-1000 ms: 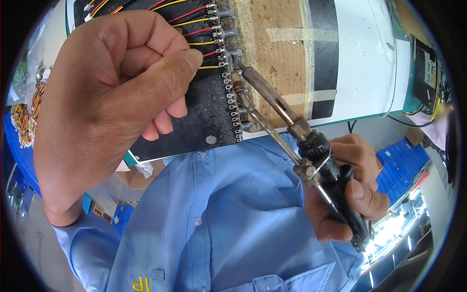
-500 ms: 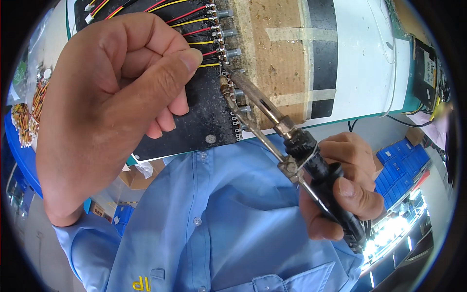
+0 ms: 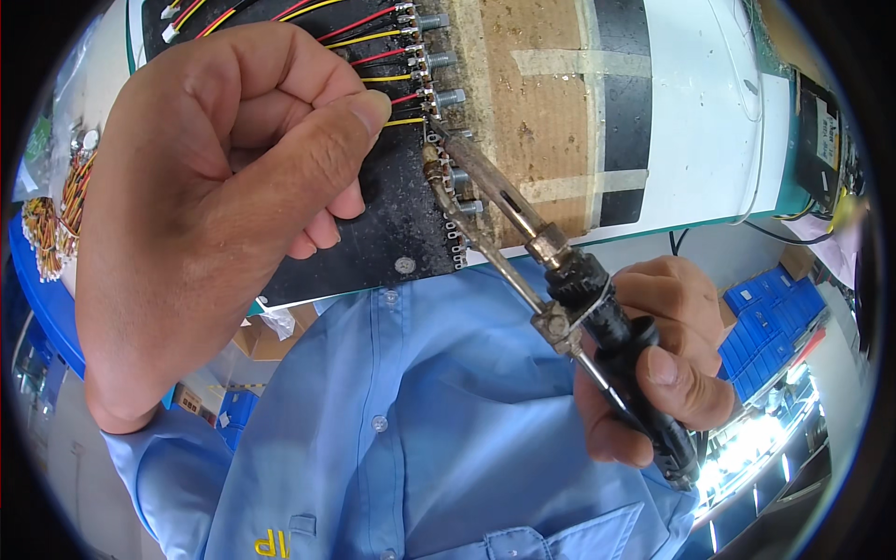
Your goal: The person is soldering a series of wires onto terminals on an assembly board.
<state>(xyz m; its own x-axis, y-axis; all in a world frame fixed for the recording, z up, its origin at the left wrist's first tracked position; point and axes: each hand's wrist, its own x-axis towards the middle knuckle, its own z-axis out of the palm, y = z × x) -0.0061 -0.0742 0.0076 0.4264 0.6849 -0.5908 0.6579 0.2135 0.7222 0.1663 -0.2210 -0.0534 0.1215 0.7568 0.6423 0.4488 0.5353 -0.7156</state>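
My left hand (image 3: 233, 177) is closed in a pinch on a yellow wire (image 3: 405, 121) whose end lies at a metal terminal. In my right hand (image 3: 686, 383) is a black-handled soldering iron (image 3: 611, 322), with a thin metal solder feed tube (image 3: 509, 271) clamped alongside. The iron's tip touches or nearly touches the terminal at the wire's end; exact contact is too small to tell. Small components with grey shafts (image 3: 451, 97) stand in a row along the black board (image 3: 364, 252). Red, black and yellow wires run to the farther ones. Nearer terminals (image 3: 457, 250) carry no wires.
Taped brown cardboard (image 3: 537, 121) lies right of the row, on a white surface (image 3: 691, 140). Bundled wires with white plugs (image 3: 47, 233) sit at the far left in a blue container. Blue bins (image 3: 770, 322) and a black box (image 3: 815, 140) are at the right.
Both hands stay almost in place. The iron and its feed tube have shifted very slightly; the yellow wire is still pinched at the same terminal.
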